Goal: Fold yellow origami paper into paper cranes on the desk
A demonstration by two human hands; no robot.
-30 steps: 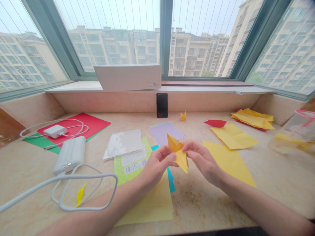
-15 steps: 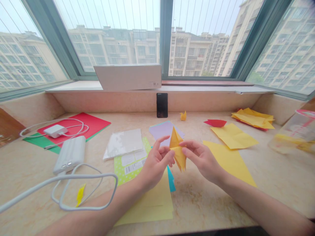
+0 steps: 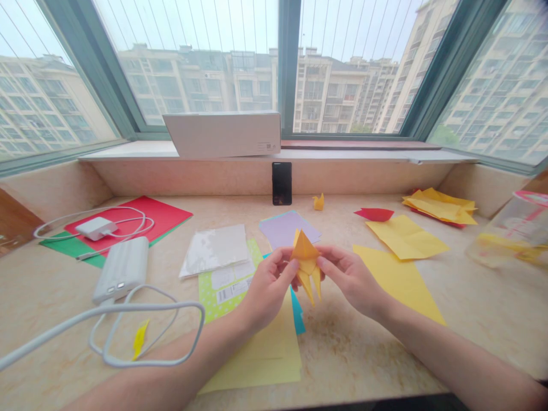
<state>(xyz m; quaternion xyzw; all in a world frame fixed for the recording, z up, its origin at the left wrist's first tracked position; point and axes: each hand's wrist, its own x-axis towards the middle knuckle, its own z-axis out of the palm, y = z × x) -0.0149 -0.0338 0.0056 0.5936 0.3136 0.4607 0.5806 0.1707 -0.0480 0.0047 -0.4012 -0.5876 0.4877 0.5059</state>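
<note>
A folded yellow origami paper (image 3: pixel 307 260) is held up between both hands at the middle of the head view. Its upper part is a broad pointed flap, and two narrow points hang down below. My left hand (image 3: pixel 274 282) pinches its left edge, thumb in front and fingers behind. On the opposite edge, my right hand (image 3: pixel 346 274) grips it the same way, with its fingertips partly hidden behind the paper. Beneath my left hand and forearm lie pale yellow sheets (image 3: pixel 261 365) and a blue paper piece (image 3: pixel 297 314).
A power bank (image 3: pixel 122 268) with a looped white cable (image 3: pixel 158 363) lies at left. Beyond the hands are lilac paper (image 3: pixel 286 225), a black phone (image 3: pixel 282 184) and a small yellow origami figure (image 3: pixel 318 202). Yellow sheets (image 3: pixel 406 237) and a clear container (image 3: pixel 500 228) sit at right.
The origami's top point has come down and forward, so its upper flap now looks broader and shorter. Its two lower points have spread apart. My left fingers have closed in behind the paper.
</note>
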